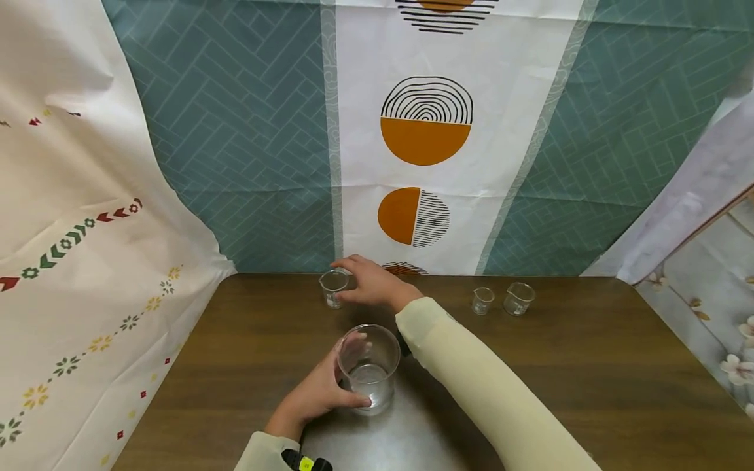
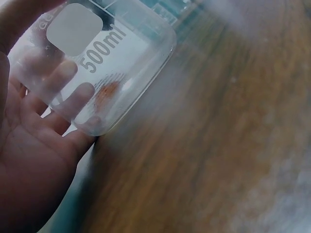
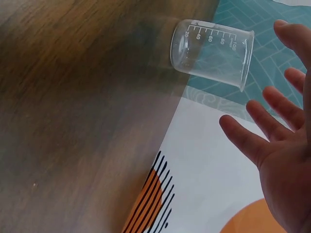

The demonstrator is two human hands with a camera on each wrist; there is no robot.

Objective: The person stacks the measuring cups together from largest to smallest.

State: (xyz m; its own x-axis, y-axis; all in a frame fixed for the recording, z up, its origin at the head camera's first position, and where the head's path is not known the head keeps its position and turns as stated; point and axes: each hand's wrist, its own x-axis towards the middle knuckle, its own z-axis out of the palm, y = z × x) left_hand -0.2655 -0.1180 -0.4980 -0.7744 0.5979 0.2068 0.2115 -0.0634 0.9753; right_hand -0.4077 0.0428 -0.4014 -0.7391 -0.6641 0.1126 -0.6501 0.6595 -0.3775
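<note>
A large clear glass beaker (image 1: 379, 386) marked 500ml is held by my left hand (image 1: 318, 391) near the front middle of the table. The left wrist view shows fingers spread behind the glass beaker (image 2: 131, 53) and the palm at its side. At the table's back edge stands a smaller beaker (image 1: 332, 299). My right hand (image 1: 377, 284) is beside it, fingers extended and apart. In the right wrist view, a gap separates this hand (image 3: 286, 160) from the small beaker (image 3: 214, 53), whose printed scale reads up to 100.
Two more small beakers, a narrower one (image 1: 482, 301) and a wider one (image 1: 519, 299), stand at the back right of the brown wooden table (image 1: 565, 366). A patterned cloth (image 1: 283, 163) hangs behind the table; a pale cloth (image 1: 118, 314) drapes along the left.
</note>
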